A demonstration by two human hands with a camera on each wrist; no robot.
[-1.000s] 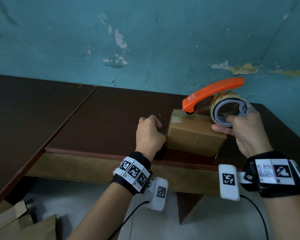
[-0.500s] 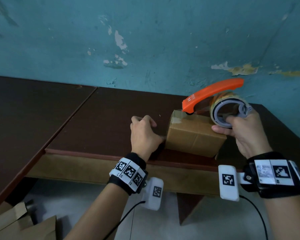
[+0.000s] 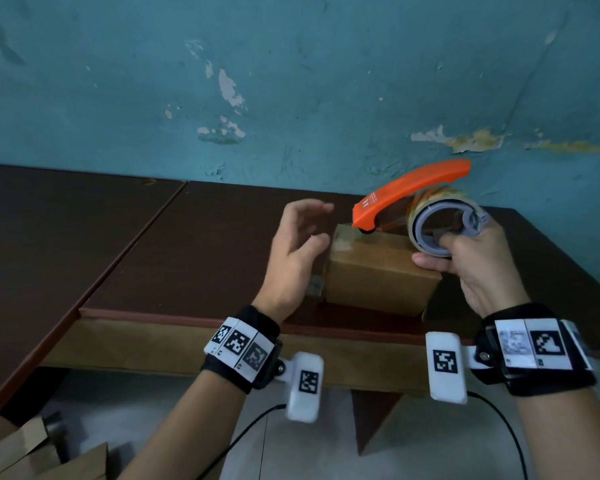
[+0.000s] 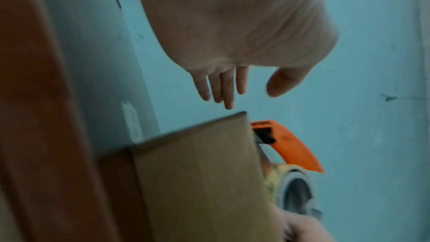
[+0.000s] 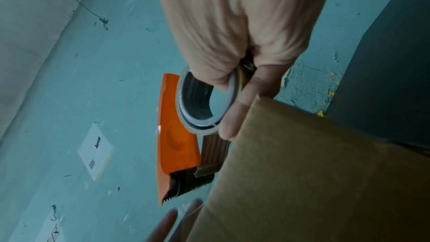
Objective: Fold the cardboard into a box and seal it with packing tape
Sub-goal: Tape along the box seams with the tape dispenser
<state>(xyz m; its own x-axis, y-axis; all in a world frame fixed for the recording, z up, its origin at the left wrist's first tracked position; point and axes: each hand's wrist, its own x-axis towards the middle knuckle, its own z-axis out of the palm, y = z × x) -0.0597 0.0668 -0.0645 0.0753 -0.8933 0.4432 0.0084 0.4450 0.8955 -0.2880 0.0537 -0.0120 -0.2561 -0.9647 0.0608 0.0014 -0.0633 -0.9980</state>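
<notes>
Cardboard makes up the small closed box, which sits near the front edge of the dark table, with the left hand just beside its left end, fingers spread and loose, holding nothing; whether it touches the box I cannot tell. The right hand grips the tape roll inside the orange dispenser, thumb through the grey core and fingers curled under, and the dispenser nose rests on the box top near its left end, where a glossy strip of tape already shows. From the right wrist view a brown run of tape stretches from roll to cutter against the box. My guess is that the box is light and likely empty, so it should slide easily on the smooth tabletop when the dispenser is pulled; it looks stiff at its edges and corners but probably gives in the middle of its panels. Best hold seems a flat palm on the top or against the left end, pressing down and bracing near the corners, while the tape itself is sticky and thin and prone to wrinkle if slack
</notes>
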